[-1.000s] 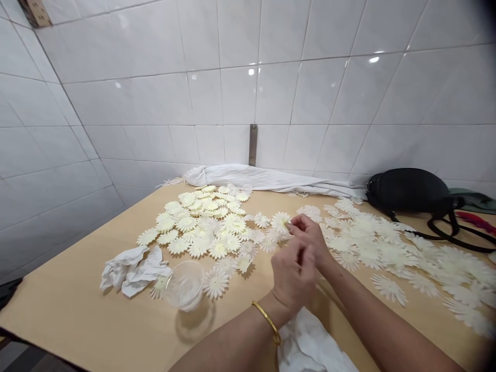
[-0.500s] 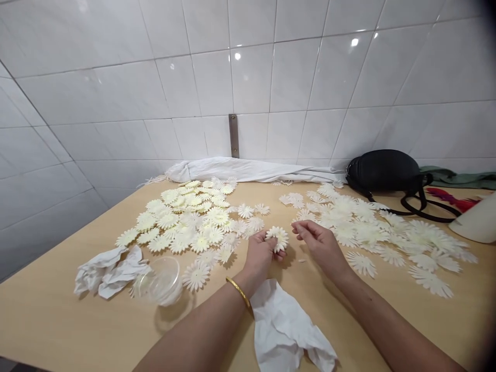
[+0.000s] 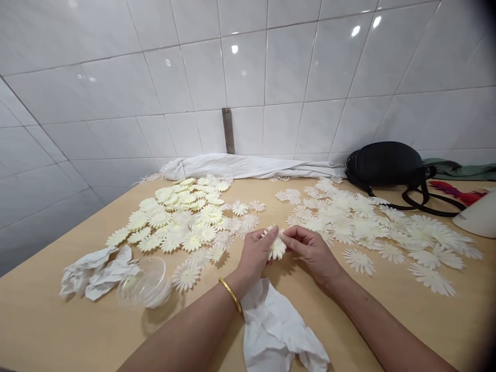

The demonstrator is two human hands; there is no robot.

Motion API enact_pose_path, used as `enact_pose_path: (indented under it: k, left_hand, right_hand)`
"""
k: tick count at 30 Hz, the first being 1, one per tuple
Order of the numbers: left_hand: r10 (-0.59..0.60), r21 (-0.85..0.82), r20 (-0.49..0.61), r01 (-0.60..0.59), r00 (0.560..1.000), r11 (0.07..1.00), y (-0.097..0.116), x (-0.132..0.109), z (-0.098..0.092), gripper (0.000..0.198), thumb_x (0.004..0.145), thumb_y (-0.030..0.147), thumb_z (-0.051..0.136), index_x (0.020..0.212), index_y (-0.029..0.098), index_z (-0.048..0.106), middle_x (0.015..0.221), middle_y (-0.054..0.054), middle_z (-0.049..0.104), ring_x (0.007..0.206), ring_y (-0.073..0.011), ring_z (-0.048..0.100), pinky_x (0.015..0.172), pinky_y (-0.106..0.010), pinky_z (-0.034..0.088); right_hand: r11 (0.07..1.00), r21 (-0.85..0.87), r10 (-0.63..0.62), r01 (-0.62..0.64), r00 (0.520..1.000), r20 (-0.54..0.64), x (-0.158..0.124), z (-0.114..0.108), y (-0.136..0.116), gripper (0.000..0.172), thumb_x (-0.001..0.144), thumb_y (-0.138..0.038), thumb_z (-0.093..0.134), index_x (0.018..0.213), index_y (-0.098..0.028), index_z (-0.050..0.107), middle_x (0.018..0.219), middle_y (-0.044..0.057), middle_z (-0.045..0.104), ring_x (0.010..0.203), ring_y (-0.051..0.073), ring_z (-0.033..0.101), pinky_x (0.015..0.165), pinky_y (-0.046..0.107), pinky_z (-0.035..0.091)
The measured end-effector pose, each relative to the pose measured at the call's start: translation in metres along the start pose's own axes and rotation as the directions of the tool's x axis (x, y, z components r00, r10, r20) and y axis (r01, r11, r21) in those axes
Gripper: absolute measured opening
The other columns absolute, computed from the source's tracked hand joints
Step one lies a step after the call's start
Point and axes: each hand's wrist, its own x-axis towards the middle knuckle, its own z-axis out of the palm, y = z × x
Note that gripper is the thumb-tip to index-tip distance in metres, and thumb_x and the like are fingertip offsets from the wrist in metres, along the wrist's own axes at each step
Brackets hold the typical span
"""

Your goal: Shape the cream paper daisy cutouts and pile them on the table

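Observation:
My left hand (image 3: 253, 256), with a gold bangle (image 3: 230, 295) at its wrist, holds a pale daisy-shaped fabric flower (image 3: 277, 249) between thumb and fingers. From the other side, my right hand (image 3: 310, 250) pinches the flower's petals at their upper right edge. A pile of pale yellow flower cutouts (image 3: 182, 214) lies beyond my left hand. Whiter flower cutouts (image 3: 349, 217) are spread out beyond my right hand. Below my wrists is a crumpled white cloth (image 3: 277, 325).
A clear plastic tub (image 3: 149, 284) stands at left beside crumpled white paper (image 3: 91, 271). Along the tiled wall lies a rolled white cloth (image 3: 240, 166). A black bag (image 3: 383, 164) with straps sits at back right, near red feathery pieces (image 3: 461, 195) and a cream cylinder (image 3: 478, 217).
My right hand has moved left and now pinches the flower's petals. The flower has tilted in my left hand. The whole view has shifted slightly.

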Motion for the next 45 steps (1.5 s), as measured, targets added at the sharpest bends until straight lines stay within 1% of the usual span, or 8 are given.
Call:
enact_pose_path:
  k: [5,12,16,21,27,33,39,45]
  left_hand:
    - [-0.082,-0.107,0.118,0.094,0.990,0.990,0.001,0.003,-0.001,0.045,0.066,0.057,0.055,0.063,0.012,0.055,0.052,-0.003,0.054,0.039,-0.0092,0.047,0.039,-0.021,0.034]
    - [-0.160,-0.241,0.100,0.180,0.982,0.954,-0.001,0.006,-0.003,0.036,0.048,0.022,0.076,0.080,0.011,0.062,0.052,0.002,0.053,0.041,-0.0045,0.042,0.043,-0.019,0.032]
    - [-0.156,-0.206,0.052,0.163,0.986,0.965,0.002,0.006,-0.003,0.033,0.051,0.021,0.073,0.080,0.012,0.060,0.056,0.001,0.055,0.044,-0.0064,0.046,0.045,-0.021,0.035]
    - [-0.180,-0.208,0.043,0.185,0.983,0.960,0.005,0.006,-0.004,0.043,0.048,0.013,0.070,0.088,0.016,0.055,0.058,0.001,0.056,0.047,-0.0099,0.051,0.050,-0.026,0.042]
    - [-0.090,-0.031,0.101,0.093,0.991,0.995,0.001,0.005,-0.004,0.023,0.056,0.028,0.069,0.065,0.014,0.053,0.053,0.001,0.051,0.042,-0.0059,0.043,0.042,-0.020,0.035]
    - [-0.007,0.092,0.146,-0.007,0.989,0.996,0.003,0.002,-0.003,0.037,0.064,0.049,0.062,0.059,0.016,0.047,0.046,0.006,0.036,0.037,-0.0040,0.031,0.034,-0.018,0.026]
    - [-0.018,0.129,0.155,-0.003,0.988,0.992,0.003,0.001,-0.001,0.049,0.065,0.062,0.052,0.052,0.017,0.042,0.037,0.006,0.031,0.031,-0.0032,0.023,0.033,-0.020,0.016]
    - [-0.187,-0.044,0.181,0.198,0.966,0.979,0.005,0.000,0.001,0.052,0.057,0.068,0.055,0.056,0.016,0.046,0.040,0.005,0.037,0.032,-0.0038,0.029,0.033,-0.019,0.019]
  right_hand:
    - [0.998,-0.044,-0.039,0.036,0.996,-0.081,0.004,-0.004,0.005,0.026,0.074,-0.041,0.057,0.064,-0.017,0.054,0.057,-0.003,0.051,0.057,0.010,0.044,0.054,0.023,0.035]
    - [0.960,-0.267,-0.134,0.081,0.973,-0.188,0.003,-0.005,0.001,0.030,0.077,-0.043,0.050,0.061,-0.019,0.048,0.054,-0.003,0.047,0.052,0.011,0.042,0.051,0.024,0.034]
    - [0.801,-0.598,-0.264,-0.011,0.891,-0.369,0.008,-0.023,0.001,0.025,0.080,-0.036,0.044,0.066,-0.018,0.055,0.056,0.001,0.050,0.055,0.015,0.045,0.055,0.028,0.036]
    - [0.544,-0.836,-0.455,-0.068,0.813,-0.362,0.013,-0.035,0.005,0.030,0.075,-0.024,0.044,0.096,-0.014,0.064,0.098,0.014,0.053,0.086,0.025,0.051,0.072,0.038,0.039]
    - [0.764,-0.621,-0.417,0.175,0.869,-0.267,0.005,-0.016,-0.003,0.029,0.082,-0.036,0.044,0.086,-0.017,0.065,0.088,0.008,0.058,0.078,0.018,0.054,0.067,0.030,0.042]
    - [0.956,-0.277,-0.149,0.096,0.973,-0.177,0.002,-0.008,-0.004,0.040,0.079,-0.049,0.046,0.091,-0.016,0.065,0.084,0.007,0.062,0.066,0.014,0.052,0.062,0.029,0.043]
    - [0.984,-0.144,-0.106,0.108,0.994,0.027,-0.002,-0.001,-0.005,0.034,0.071,-0.043,0.060,0.095,-0.019,0.064,0.073,0.001,0.059,0.062,0.012,0.049,0.056,0.025,0.040]
    - [0.971,-0.193,-0.167,0.138,0.975,-0.147,0.001,-0.003,-0.004,0.032,0.074,-0.045,0.056,0.057,-0.018,0.053,0.055,-0.001,0.049,0.057,0.011,0.046,0.057,0.025,0.039]
